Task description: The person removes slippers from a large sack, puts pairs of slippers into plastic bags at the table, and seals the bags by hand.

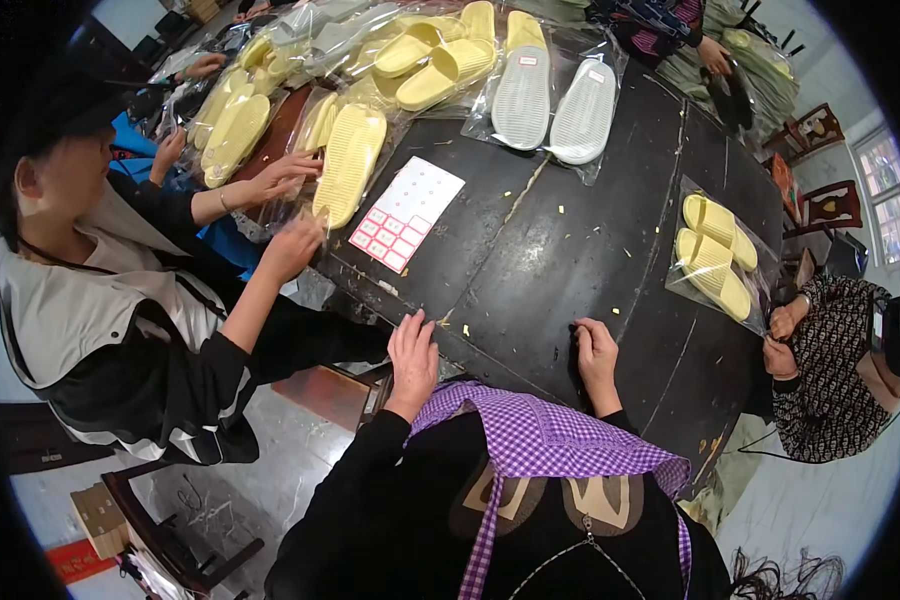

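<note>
At the near table edge, my left hand (413,358) lies with its fingers stretched out, holding nothing. My right hand (597,360) rests on the black table (530,290) further right, fingers loosely bent, and no object shows in it. Beyond my left hand is a sheet of red-framed white labels (407,212), some of them peeled off. At the far side, a pair of white slippers (554,105) lies soles up in a clear bag, each with a small label. To the right, a pair of yellow slippers (712,255) sits in another clear bag.
On the left, a person's hands (295,250) handle a bagged yellow slipper (352,165). More bagged yellow slippers (435,60) are heaped behind. At the right, another person's hands (785,335) touch the bag's edge. A far person's hand (713,55) is beside a dark slipper (732,95).
</note>
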### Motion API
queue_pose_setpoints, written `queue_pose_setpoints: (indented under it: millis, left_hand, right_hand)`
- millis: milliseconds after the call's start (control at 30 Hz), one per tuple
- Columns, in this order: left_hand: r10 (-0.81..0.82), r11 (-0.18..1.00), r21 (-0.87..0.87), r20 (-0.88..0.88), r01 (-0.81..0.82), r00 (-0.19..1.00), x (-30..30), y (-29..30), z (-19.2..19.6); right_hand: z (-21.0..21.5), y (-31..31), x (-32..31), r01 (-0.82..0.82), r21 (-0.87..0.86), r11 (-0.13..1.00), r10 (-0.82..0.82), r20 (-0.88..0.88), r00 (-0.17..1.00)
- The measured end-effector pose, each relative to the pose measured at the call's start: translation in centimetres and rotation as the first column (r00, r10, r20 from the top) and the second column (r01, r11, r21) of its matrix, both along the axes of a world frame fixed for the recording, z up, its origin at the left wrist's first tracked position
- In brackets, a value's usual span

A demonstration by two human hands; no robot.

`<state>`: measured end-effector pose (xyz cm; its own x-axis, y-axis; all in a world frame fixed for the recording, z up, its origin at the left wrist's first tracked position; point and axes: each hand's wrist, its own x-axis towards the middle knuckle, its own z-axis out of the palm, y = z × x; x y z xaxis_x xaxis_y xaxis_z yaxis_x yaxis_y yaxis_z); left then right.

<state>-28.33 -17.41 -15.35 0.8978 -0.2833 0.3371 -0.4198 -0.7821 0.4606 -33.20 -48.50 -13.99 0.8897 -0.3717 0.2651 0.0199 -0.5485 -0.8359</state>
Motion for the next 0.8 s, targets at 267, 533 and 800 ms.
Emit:
queue_pose_setpoints:
  millis: [267,533,800]
  left_hand:
    - [0.004,1.000,-0.006,0.036,-0.003,0.999,0.1,0.0,-0.9]
    - [0.000,1.000,-0.013,0.047,0.001,0.999,0.1,0.0,-1.2]
    - [0.012,1.000,-0.008,0.045,-0.012,0.999,0.1,0.1,-1.2]
  right_hand:
    - [-0.3,0.0,-0.1,0.004,-0.003,1.000,-0.004,0.009,1.000]
    - [-0.6,-0.1,-0.1,0.004,0.000,1.000,-0.004,0.004,1.000]
    - [-0.1,0.1,-0.1,0.000,0.004,1.000,0.000,0.012,1.000]
